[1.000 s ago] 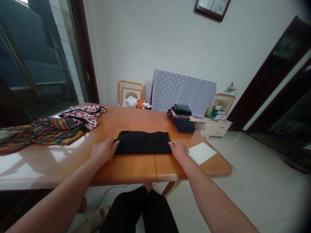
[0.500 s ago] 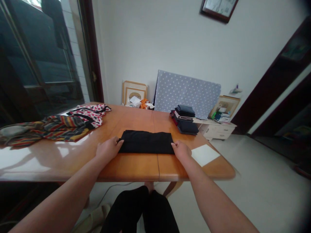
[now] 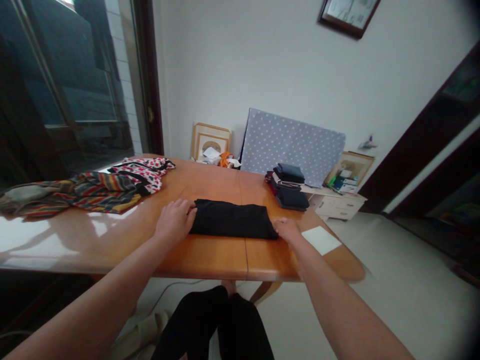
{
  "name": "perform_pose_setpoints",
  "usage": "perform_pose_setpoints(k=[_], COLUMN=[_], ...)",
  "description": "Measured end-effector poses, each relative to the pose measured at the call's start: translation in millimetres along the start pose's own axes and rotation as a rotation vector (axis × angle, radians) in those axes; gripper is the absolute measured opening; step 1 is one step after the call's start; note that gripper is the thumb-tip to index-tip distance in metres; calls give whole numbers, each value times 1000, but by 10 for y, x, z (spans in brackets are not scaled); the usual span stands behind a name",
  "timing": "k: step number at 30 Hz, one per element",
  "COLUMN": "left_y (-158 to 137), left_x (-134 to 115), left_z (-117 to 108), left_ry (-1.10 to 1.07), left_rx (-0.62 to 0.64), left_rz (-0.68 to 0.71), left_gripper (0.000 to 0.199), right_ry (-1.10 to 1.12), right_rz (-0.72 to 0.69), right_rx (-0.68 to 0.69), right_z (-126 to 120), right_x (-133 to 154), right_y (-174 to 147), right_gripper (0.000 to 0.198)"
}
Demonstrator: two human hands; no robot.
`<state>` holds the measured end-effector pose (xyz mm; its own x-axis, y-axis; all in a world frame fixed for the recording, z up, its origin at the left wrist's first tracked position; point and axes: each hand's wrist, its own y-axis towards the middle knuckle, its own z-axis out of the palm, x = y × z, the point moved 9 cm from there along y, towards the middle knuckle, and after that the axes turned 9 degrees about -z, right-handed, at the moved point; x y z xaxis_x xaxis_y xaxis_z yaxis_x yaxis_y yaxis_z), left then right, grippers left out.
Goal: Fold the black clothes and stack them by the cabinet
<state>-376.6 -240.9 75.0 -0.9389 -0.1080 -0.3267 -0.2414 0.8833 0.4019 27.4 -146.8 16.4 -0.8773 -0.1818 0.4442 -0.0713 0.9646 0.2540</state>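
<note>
A folded black garment (image 3: 232,220) lies as a long flat strip across the wooden table (image 3: 210,257) before me. At its left end is my left hand (image 3: 175,220), with fingers bent over the edge and closed on the cloth. My right hand (image 3: 288,230) pinches the lower right corner, which is drawn out to a point. The exact kind of garment does not show.
Striped cloth (image 3: 101,192) and a red-patterned garment (image 3: 146,172) lie loosely at the left. A stack of folded clothes (image 3: 288,187) stands at the far right. Beside my right forearm is a white sheet (image 3: 321,240). A low white cabinet (image 3: 339,206) stands beyond the table.
My right hand has moved outward to the right, stretching the lower right corner. My left hand has shifted up a little and lies further over the left end.
</note>
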Motion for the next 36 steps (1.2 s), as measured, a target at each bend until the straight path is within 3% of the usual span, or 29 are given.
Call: perform_pose_setpoints(k=[4,8,12,18,25,31,36], left_y=[-10,-3,20,112,241,113,258], left_x=[-189,-176,-96,-40,100,184,201], left_z=[163,317,322,253,356,255,189], left_ry=[17,78,127,103,-252,-485,-643], left_rx=[137,231,213,209,368,467,422], left_rz=[111,124,116,112,49,-56,-217], left_gripper=[35,40,40,29,28,38,36], right_ry=[54,106,160,244,362,602,534], right_rz=[33,45,38,11,-56,-111,-53], right_rx=[45,62,34,-40,-151,-253,-320], right_z=[29,61,76,64,-69,-3,18], right_x=[2,36,43,-5,29,104,92], right_y=[-18,-17,-27,-72,-54,-75,119], right_gripper=[35,22,10,12,17,24,29])
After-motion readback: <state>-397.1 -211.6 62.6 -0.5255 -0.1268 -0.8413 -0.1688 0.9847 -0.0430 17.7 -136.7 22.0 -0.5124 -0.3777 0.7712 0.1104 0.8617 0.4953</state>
